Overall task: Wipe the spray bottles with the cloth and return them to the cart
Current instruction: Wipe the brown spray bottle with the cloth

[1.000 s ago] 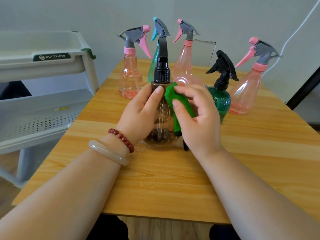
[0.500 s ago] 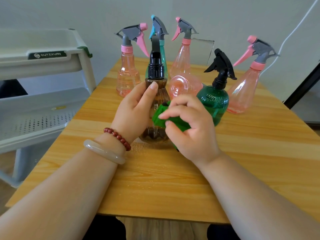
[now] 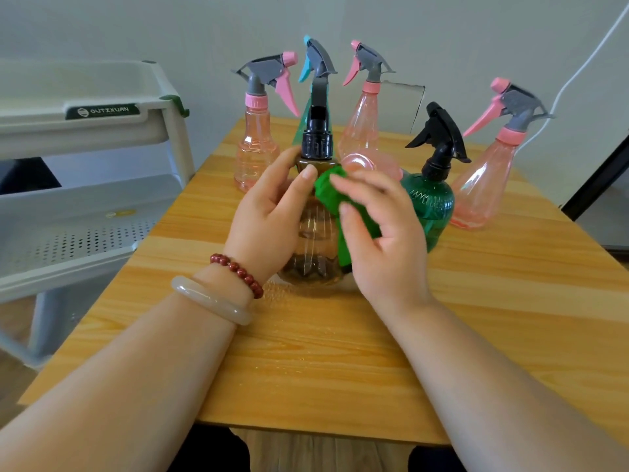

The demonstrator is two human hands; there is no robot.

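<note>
At nine o'clock, white cart [image 3: 112,131] beside wooden table [image 3: 340,369]. At centre, left hand [image 3: 272,216] wrapped round upright brown spray bottle [image 3: 316,240]. On its three-o'clock side, green cloth [image 3: 332,195], pinched between thumb and fingers of right hand [image 3: 388,243]. Green spray bottle [image 3: 430,202] at two o'clock.

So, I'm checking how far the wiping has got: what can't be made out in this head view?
Head view:
Right side of the brown bottle: covered by the green cloth and right hand.
Its left side: under the gripping left hand.
Body of the teal bottle: behind the brown bottle's black pump head.
Part of the cart: cut off by the left edge, contents unseen.
</note>
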